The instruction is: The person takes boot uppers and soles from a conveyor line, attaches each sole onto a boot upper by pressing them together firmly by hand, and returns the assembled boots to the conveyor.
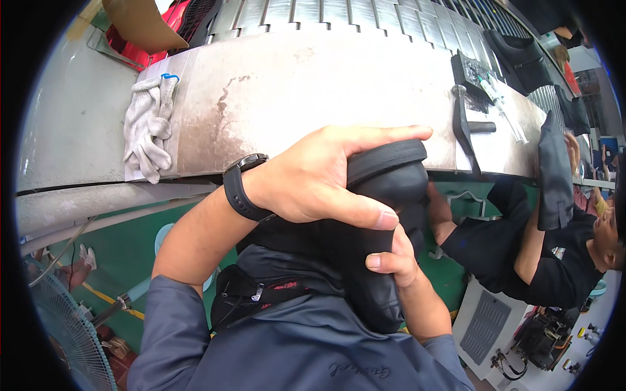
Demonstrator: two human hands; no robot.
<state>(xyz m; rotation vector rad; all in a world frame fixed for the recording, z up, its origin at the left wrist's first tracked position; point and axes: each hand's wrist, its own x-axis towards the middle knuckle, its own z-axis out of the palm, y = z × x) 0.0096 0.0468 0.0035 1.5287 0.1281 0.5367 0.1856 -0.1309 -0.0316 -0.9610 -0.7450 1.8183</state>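
Both my hands are closed on a black boot point(366, 260) held in front of my body, its thick sole edge point(389, 160) up toward the bench and its shaft down toward my lap. Across the boot's upper lies my left hand point(313, 176), thumb pressed on the black material and index finger stretched along the sole edge. My right hand point(399, 257) grips the boot from the right side, its thumb on the front; the other fingers are mostly hidden behind it.
White work gloves point(151, 127) lie on the bench point(293, 98) at left. To the right are a black hammer-like tool point(464, 127), a black tray point(471, 75) and thin white-and-green tools point(501, 104). A slatted conveyor point(339, 14) runs beyond. At right, a co-worker handles a black boot point(554, 176). A fan point(68, 326) stands lower left.
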